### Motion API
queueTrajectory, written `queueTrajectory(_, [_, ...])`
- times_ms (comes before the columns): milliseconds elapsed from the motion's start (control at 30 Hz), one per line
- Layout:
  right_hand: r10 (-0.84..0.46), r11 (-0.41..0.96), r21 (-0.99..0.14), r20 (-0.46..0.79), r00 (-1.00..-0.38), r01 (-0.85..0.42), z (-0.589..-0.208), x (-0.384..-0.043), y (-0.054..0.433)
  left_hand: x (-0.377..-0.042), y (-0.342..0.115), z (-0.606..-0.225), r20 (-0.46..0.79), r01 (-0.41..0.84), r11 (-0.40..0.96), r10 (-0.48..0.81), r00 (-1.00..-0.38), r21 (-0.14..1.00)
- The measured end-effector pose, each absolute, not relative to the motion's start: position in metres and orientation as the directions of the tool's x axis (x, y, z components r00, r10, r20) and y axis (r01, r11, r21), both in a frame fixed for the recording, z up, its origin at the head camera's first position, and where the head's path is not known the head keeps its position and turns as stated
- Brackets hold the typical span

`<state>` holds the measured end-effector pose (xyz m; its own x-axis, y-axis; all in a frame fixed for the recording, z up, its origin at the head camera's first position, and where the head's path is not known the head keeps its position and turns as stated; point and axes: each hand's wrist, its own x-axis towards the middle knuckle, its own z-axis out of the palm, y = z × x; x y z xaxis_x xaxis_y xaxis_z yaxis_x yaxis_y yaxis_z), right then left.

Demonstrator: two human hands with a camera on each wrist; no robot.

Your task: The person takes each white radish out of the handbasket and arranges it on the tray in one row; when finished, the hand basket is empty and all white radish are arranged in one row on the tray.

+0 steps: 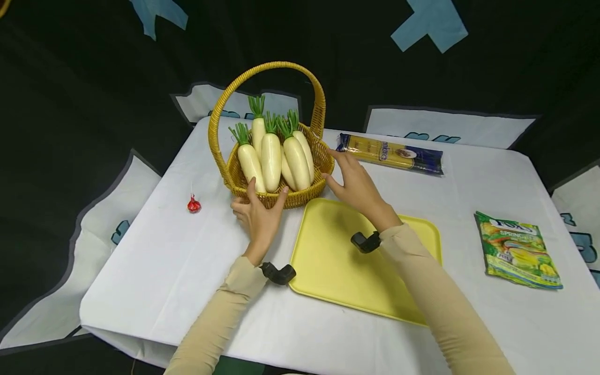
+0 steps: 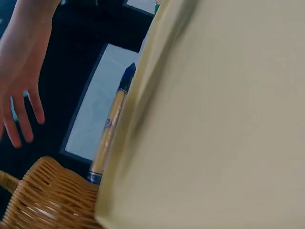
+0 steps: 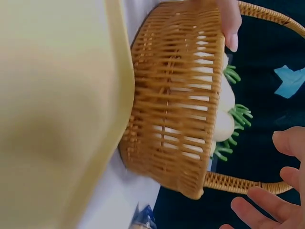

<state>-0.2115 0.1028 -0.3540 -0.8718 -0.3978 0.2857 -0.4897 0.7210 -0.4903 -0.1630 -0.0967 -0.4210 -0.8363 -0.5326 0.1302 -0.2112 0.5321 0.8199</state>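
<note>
gripping the wicker basket (image 1: pixel 302 198) at its near side, the left hand (image 1: pixel 260 221) lays finger and thumb against the rim while its other fingers bend along the outside of the wall, partly hidden there. the right hand (image 1: pixel 358 190) is spread at the right side of the basket, fingertips close to the rim; whether they touch, i cannot tell. inside the basket lean several white radishes (image 1: pixel 271 161), green stalks up, one in the middle mostly hidden by its neighbours. the tall handle (image 1: pixel 283 64) arches over them. just beside the basket, on its near right, lies a yellow tray (image 1: pixel 337 260); the right sleeve (image 1: pixel 440 302) covers part of its edge. right of the basket, towards its far side, is a long blue-and-yellow packet (image 1: pixel 391 153), its lettering only partly readable. well to the right of the basket lies a green bag (image 1: pixel 520 252) marked fox's. left of the basket sits a small red thing (image 1: pixel 194 205), hard to make out. in the left wrist view, the frame cuts off much of the basket.
</note>
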Motion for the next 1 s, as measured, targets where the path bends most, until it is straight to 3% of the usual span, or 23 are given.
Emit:
queueTrajectory(200, [-0.377,0.687,-0.546,0.297,-0.877,-0.480,-0.365,-0.209,0.091,-0.162,-0.092,-0.433,0.070,-0.177,0.413,-0.518,-0.853,0.893])
queueTrajectory(367, [-0.357,0.668,-0.569,0.320,-0.877,-0.480,-0.376,-0.212,0.084,-0.162,-0.091,-0.437,0.089,-0.155,0.421,-0.504,-0.859,0.894])
queueTrajectory(767, [-0.315,0.673,-0.634,0.221,-0.923,-0.382,-0.369,-0.246,0.062,-0.169,-0.093,-0.434,0.142,-0.151,0.460,-0.542,-0.828,0.875])
queueTrajectory(1000, [-0.313,0.696,-0.658,0.085,-0.946,-0.289,-0.373,-0.256,0.038,-0.167,-0.093,-0.436,0.138,-0.166,0.471,-0.545,-0.827,0.866])
